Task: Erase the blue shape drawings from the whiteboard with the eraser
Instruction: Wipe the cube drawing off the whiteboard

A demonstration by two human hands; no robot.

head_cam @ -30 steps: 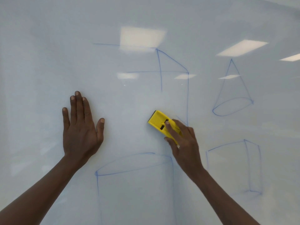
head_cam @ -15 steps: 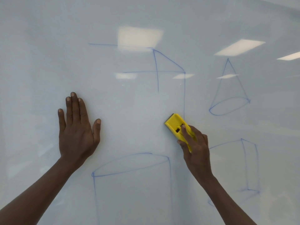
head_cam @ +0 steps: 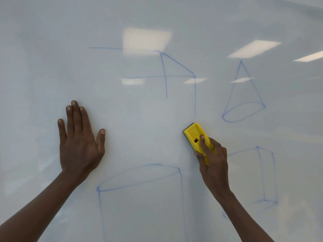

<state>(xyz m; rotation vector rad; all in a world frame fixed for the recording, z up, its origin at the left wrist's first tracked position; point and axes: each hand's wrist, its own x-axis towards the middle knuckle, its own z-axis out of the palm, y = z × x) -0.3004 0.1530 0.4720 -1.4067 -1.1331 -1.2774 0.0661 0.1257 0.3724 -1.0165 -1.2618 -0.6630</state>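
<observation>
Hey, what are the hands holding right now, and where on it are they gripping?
The right hand grips the yellow eraser at its lower end, forefinger lying on top. The left hand holds nothing; it rests flat on the whiteboard.

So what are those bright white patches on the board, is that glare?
Head view: yes, ceiling lights mirrored in the glossy whiteboard; the largest patch washes out part of the half-erased cube drawing, another crosses the cone drawing. Edges look slightly soft.

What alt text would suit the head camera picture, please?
A right hand presses a yellow eraser on a whiteboard, below a partly erased blue cube. The left hand lies flat on the board; a cone, cylinder and box remain.
</observation>
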